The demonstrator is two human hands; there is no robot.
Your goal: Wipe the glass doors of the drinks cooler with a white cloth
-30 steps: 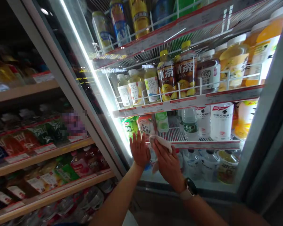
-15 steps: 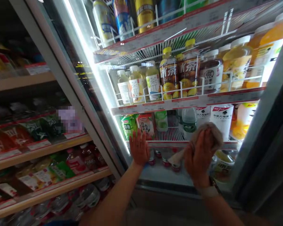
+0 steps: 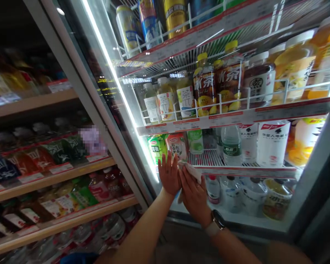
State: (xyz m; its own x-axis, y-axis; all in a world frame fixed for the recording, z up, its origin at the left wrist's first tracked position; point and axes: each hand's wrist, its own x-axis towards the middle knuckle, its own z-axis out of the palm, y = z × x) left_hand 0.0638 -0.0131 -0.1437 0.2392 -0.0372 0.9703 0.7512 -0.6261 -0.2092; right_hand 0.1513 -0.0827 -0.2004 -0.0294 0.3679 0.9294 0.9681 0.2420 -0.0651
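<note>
Behind glass (image 3: 244,220): 冰茶 dark btls (image 3: 231,79), 茶π pale btls (image 3: 186,98).

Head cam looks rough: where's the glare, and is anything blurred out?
Head view: the LED strip blooms white down the glass door towards the left hand; a pixelated patch hides goods above the wooden shelf; wide-angle distortion slants every shelf.

Cooler wire shelf (image 3: 236,119): iced-tea bottles (image 3: 205,84) | lower wire shelf (image 3: 202,159): white bottles (image 3: 273,143) | wooden shelf (image 3: 63,223): printed packets (image 3: 81,196)

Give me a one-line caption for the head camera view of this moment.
Left hand flat on a drinks cooler's glass door, right hand holding a white cloth against it, bottled drinks behind.
</note>
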